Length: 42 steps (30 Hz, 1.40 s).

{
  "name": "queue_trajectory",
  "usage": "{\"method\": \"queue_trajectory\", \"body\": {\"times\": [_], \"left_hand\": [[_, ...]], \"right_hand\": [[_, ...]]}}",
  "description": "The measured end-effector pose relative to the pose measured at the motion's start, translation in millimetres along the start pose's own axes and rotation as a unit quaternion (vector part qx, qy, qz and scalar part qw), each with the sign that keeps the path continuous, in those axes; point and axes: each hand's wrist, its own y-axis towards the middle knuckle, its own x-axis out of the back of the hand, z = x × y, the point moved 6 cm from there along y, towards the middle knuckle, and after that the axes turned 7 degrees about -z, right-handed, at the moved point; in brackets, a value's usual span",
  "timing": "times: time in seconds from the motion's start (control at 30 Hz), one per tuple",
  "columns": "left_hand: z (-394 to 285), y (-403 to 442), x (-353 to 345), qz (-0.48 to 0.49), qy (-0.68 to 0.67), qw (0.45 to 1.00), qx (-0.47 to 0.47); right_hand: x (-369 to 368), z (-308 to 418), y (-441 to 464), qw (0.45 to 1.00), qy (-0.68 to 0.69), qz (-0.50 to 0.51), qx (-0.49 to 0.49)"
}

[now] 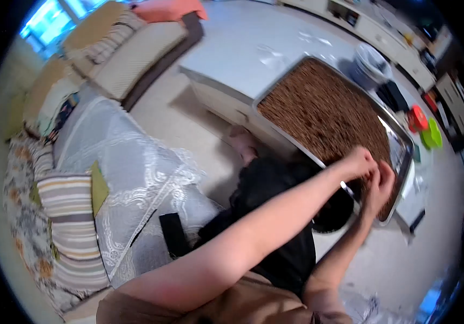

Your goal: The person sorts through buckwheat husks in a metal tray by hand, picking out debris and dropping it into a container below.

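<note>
A large metal tray (pixel 281 131) lies on the white table, mostly covered by a layer of brown, grainy or shredded pieces (pixel 318 102). Over its near right corner my left hand (pixel 359 162) and my right hand (pixel 380 188) meet, fingertips close together. The left fingers are curled into a pinch. Those of the right are bent in against them. Whatever lies between the fingertips is too small or hidden to make out. Below my wrists is a round black container (pixel 335 213), partly covered by my forearms. At the tray's right end some bare, shiny metal (pixel 396 141) shows.
On the white table (pixel 226 54) are a lined bin (pixel 371 66), a black cloth-like item (pixel 392 96), a red container (pixel 418 119) and a green one (pixel 432 134). A lace-covered sofa (pixel 129 156) with a striped cushion (pixel 69 216) and a dark phone-like slab (pixel 174 234) stands left.
</note>
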Motion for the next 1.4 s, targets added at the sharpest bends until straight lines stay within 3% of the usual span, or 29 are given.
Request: {"method": "queue_trajectory", "body": {"times": [0.07,0.1,0.27,0.4,0.53,0.63,0.77,0.9,1.0,1.1,1.2,1.23,1.33,1.4], "left_hand": [[-4.1,3.3,5.6,-0.044,0.104,0.993,-0.041],[-16.3,1.8,8.5,-0.078,0.162,0.978,-0.105],[-22.1,0.2,23.4,-0.047,0.004,0.998,0.028],[-19.1,-1.7,28.7,-0.074,-0.097,0.987,0.109],[-27.8,-4.9,33.0,-0.109,-0.154,0.976,0.111],[-30.7,-7.0,36.6,-0.103,-0.125,0.982,0.101],[-37.4,-11.6,35.6,-0.065,-0.082,0.991,0.084],[-43.9,-11.1,33.6,-0.048,-0.061,0.996,0.051],[-52.1,-12.8,34.7,-0.075,-0.024,0.997,0.019],[-53.8,-9.2,44.1,-0.120,-0.019,0.993,0.012],[-56.1,-11.4,51.0,-0.161,-0.024,0.986,0.041],[-57.4,-13.1,52.6,-0.175,-0.020,0.983,0.042],[-49.0,-6.0,49.9,-0.166,-0.031,0.985,0.045],[-39.3,-6.7,37.2,-0.114,-0.006,0.992,0.054]], "right_hand": [[-1.5,2.7,-0.5,0.997,-0.049,-0.005,0.062],[-0.3,10.2,-3.9,0.999,-0.035,0.000,0.012],[7.2,31.0,-7.9,0.988,0.072,0.014,-0.134],[21.0,53.6,-15.6,0.974,0.026,0.152,-0.163],[35.8,59.6,-32.8,0.936,-0.128,0.295,-0.141],[48.6,60.0,-31.0,0.884,-0.336,0.305,-0.108],[48.8,39.6,-12.8,0.937,-0.321,0.129,-0.051],[15.7,35.1,-17.2,0.910,-0.394,0.086,0.094],[-4.4,26.5,-24.1,0.898,-0.411,0.068,0.144],[1.2,8.7,-18.5,0.908,-0.405,0.026,0.108],[14.4,2.6,-8.8,0.955,-0.295,-0.014,0.022],[18.4,2.1,-8.0,0.968,-0.243,-0.035,0.054],[23.9,-21.6,-2.4,0.989,-0.052,-0.029,-0.136],[22.4,-21.8,-2.6,0.986,0.002,-0.033,-0.162]]}}
